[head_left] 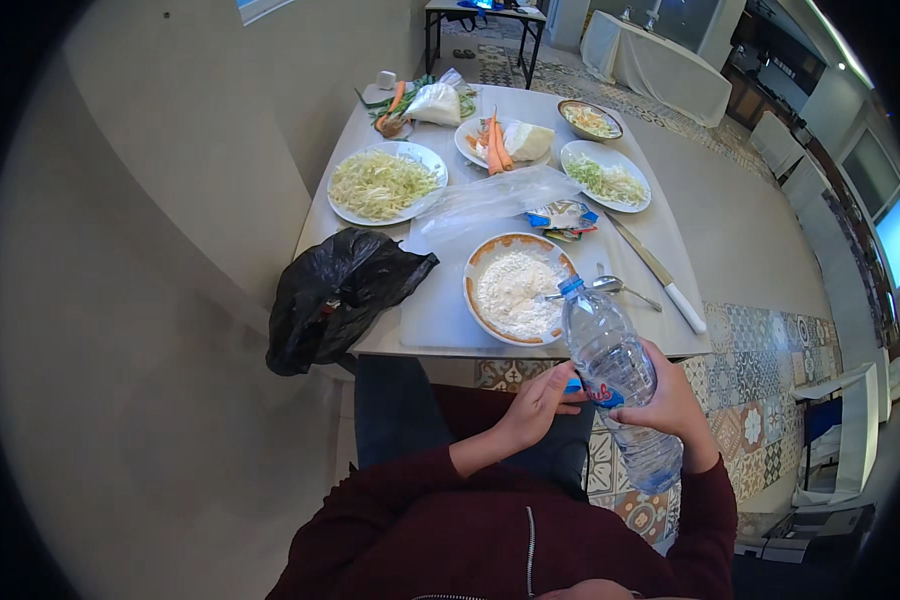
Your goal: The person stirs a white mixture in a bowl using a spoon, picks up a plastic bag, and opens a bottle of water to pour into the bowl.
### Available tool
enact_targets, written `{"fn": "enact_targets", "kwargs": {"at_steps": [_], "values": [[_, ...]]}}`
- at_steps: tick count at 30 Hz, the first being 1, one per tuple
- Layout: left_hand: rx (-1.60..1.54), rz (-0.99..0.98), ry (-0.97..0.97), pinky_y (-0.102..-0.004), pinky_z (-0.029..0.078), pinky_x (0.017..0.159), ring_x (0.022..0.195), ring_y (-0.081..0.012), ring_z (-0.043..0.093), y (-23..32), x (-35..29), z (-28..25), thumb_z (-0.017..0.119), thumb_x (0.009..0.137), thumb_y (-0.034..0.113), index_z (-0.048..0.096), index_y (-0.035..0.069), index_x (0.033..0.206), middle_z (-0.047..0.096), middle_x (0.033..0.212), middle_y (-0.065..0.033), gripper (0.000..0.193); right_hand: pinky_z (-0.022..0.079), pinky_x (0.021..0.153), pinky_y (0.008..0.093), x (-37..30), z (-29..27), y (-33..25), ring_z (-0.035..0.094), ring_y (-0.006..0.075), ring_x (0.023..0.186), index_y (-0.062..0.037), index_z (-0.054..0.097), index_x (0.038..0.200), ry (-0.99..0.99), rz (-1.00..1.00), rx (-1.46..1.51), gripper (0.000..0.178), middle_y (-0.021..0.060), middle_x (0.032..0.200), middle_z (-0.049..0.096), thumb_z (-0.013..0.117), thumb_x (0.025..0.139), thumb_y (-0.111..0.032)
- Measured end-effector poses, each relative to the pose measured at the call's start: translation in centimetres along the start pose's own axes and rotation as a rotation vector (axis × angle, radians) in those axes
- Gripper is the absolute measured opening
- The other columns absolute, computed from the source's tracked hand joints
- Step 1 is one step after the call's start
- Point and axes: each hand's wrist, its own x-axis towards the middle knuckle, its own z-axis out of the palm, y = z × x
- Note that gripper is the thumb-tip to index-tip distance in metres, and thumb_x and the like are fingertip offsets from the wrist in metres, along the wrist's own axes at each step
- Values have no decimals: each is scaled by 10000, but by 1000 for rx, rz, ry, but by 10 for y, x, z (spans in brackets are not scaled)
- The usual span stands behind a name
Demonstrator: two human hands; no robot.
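Right hand [668,402] wraps the bottle [615,345] round its middle; left hand [535,408], fingers half bent, just beside it, contact hard to tell! The bottle tilts across the tabletop's [388,336] near edge, cap [570,286] by the powder [520,292] bowl [472,306]. Knife [656,268] toward the right edge, bag [332,305] over the near-left corner.

Narrow free gap between black bag [342,300] and bowl [473,303]; obstacles at right: bottle [610,355], knife [655,264]
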Motion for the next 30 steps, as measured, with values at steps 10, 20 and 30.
{"fn": "enact_targets", "kwargs": {"at_steps": [10, 20, 30], "values": [[-11, 14, -14, -316, 531, 874, 1114, -225, 614, 1, -3, 1, 295, 1059, 422, 379, -20, 1416, 509, 1280, -114, 574, 505, 885, 328, 3, -9, -12, 688, 245, 967, -4, 472, 1342, -69, 67, 3, 950, 163, 1060, 691, 877, 525, -268], [-2, 11, -34, -313, 529, 876, 1107, -218, 610, 2, -2, -1, 293, 1062, 415, 402, -6, 1396, 508, 1308, -112, 548, 489, 907, 333, 6, -13, -21, 669, 246, 999, 13, 472, 1337, -110, 88, 1, 949, 168, 1091, 676, 881, 528, -269], [-24, 9, -35, -303, 525, 868, 1107, -204, 610, -2, -3, -2, 307, 1060, 416, 449, 28, 1352, 531, 1285, -88, 506, 492, 906, 341, 9, -13, -21, 667, 267, 1013, 15, 476, 1329, -138, 100, -33, 944, 176, 1104, 670, 881, 526, -274]]}}
